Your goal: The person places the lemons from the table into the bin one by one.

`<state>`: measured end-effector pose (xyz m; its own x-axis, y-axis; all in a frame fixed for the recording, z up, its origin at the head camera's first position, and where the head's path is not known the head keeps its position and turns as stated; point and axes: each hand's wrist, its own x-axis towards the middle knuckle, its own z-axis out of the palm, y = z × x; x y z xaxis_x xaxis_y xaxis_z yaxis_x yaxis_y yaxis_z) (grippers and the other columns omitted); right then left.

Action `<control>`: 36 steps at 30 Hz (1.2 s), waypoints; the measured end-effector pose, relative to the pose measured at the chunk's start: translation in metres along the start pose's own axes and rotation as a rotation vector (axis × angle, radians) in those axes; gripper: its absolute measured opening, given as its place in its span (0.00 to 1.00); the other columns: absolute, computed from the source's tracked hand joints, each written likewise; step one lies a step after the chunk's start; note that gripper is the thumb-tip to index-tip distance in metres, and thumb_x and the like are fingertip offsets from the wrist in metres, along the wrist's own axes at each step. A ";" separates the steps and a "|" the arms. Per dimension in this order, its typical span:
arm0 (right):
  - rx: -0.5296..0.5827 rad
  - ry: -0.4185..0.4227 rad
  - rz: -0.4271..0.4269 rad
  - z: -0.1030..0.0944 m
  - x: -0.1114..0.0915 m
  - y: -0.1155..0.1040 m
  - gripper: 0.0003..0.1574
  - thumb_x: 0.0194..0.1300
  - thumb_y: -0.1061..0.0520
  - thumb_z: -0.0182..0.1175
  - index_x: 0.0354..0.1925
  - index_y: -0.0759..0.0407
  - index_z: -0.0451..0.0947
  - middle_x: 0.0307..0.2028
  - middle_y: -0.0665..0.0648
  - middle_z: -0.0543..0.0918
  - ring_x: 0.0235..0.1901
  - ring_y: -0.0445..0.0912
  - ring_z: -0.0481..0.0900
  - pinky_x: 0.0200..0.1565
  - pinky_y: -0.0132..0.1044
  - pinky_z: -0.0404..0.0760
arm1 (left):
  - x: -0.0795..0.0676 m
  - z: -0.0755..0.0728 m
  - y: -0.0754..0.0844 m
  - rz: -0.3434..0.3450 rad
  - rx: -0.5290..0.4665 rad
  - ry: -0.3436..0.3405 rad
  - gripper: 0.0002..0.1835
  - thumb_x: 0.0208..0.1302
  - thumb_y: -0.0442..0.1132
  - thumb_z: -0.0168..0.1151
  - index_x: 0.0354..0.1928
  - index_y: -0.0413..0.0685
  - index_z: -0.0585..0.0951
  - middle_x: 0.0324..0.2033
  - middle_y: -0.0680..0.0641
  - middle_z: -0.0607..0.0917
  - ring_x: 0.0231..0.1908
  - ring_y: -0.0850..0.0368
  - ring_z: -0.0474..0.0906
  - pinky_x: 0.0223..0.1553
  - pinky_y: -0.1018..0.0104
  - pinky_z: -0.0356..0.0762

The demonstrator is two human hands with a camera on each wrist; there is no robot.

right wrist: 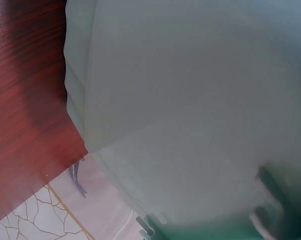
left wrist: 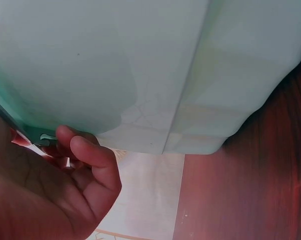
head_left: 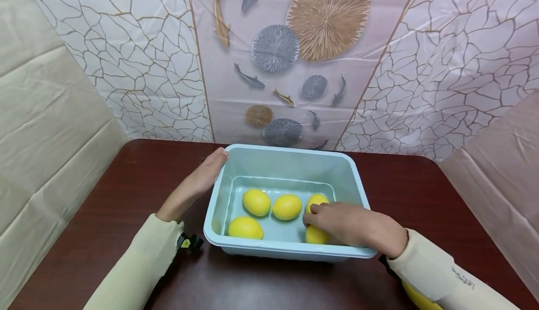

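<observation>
A light blue plastic tub (head_left: 286, 250) stands on the table with several yellow lemons inside. At the tub's left rim, my left hand (head_left: 201, 179) grips the edge; in the left wrist view its curled fingers (left wrist: 98, 155) are at the rim. My right hand (head_left: 347, 223) reaches over the right side into the tub, fingers bent over the lemons there. One lemon (head_left: 316, 236) shows under that hand, and another lemon (head_left: 316, 200) lies just beyond its fingertips. The right wrist view shows mostly the tub's outer wall (right wrist: 180, 115), with the hand itself hidden.
Left of the right hand lie a middle lemon (head_left: 287, 207), an upper left lemon (head_left: 256, 202) and a front left lemon (head_left: 245, 228). Something yellow (head_left: 421, 298) is partly hidden under the right forearm. The dark red table (head_left: 139, 179) ends at a patterned cloth backdrop (head_left: 160, 66).
</observation>
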<state>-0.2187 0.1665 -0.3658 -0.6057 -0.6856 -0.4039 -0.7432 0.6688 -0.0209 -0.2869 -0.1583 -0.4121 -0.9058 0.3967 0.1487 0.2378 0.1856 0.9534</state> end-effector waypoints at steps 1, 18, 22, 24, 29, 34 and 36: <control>-0.005 -0.010 0.009 0.000 0.001 0.000 0.21 0.59 0.65 0.65 0.49 0.48 0.75 0.38 0.47 0.75 0.33 0.42 0.70 0.41 0.38 0.75 | 0.000 0.000 0.000 -0.003 -0.002 0.008 0.17 0.80 0.41 0.29 0.47 0.34 0.66 0.36 0.37 0.71 0.34 0.49 0.75 0.35 0.70 0.78; 0.085 -0.072 0.013 0.004 0.006 -0.002 0.13 0.66 0.61 0.56 0.44 0.45 0.70 0.31 0.46 0.71 0.30 0.44 0.68 0.36 0.38 0.70 | -0.002 0.001 0.000 -0.007 -0.008 0.017 0.17 0.81 0.41 0.28 0.47 0.35 0.66 0.35 0.36 0.71 0.36 0.43 0.76 0.37 0.67 0.78; 0.349 -0.114 0.232 0.005 0.007 -0.005 0.08 0.72 0.47 0.47 0.39 0.42 0.73 0.29 0.48 0.71 0.32 0.45 0.71 0.40 0.42 0.67 | -0.001 0.001 0.000 0.001 -0.015 0.010 0.18 0.81 0.41 0.28 0.47 0.34 0.66 0.36 0.33 0.71 0.36 0.40 0.77 0.37 0.65 0.80; 0.465 -0.118 0.364 0.005 0.007 -0.006 0.16 0.71 0.40 0.43 0.36 0.41 0.75 0.28 0.50 0.71 0.33 0.45 0.71 0.42 0.43 0.66 | -0.001 0.002 0.001 0.006 -0.016 0.013 0.18 0.80 0.41 0.29 0.47 0.34 0.66 0.35 0.33 0.71 0.35 0.42 0.77 0.35 0.66 0.80; 0.581 -0.137 0.460 0.007 0.007 -0.007 0.22 0.69 0.35 0.42 0.33 0.44 0.76 0.26 0.51 0.66 0.31 0.44 0.70 0.41 0.43 0.64 | -0.003 0.003 0.002 0.018 -0.004 0.002 0.18 0.80 0.40 0.28 0.46 0.32 0.66 0.34 0.32 0.71 0.32 0.42 0.78 0.32 0.68 0.80; 0.629 -0.136 0.456 0.007 0.006 -0.006 0.21 0.68 0.35 0.44 0.35 0.43 0.77 0.26 0.51 0.67 0.31 0.44 0.70 0.40 0.43 0.64 | -0.004 0.004 0.000 0.002 0.020 0.017 0.18 0.81 0.41 0.29 0.49 0.33 0.66 0.36 0.34 0.72 0.33 0.46 0.77 0.33 0.67 0.81; 0.633 -0.122 0.434 0.007 0.005 -0.006 0.19 0.68 0.36 0.44 0.38 0.41 0.77 0.27 0.51 0.70 0.33 0.44 0.71 0.42 0.43 0.65 | -0.003 0.004 0.001 -0.003 0.027 0.023 0.18 0.80 0.41 0.29 0.49 0.34 0.66 0.36 0.35 0.72 0.33 0.47 0.77 0.34 0.67 0.80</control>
<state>-0.2154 0.1615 -0.3735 -0.7427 -0.3125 -0.5922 -0.1198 0.9321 -0.3417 -0.2827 -0.1555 -0.4129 -0.9141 0.3759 0.1523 0.2446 0.2113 0.9463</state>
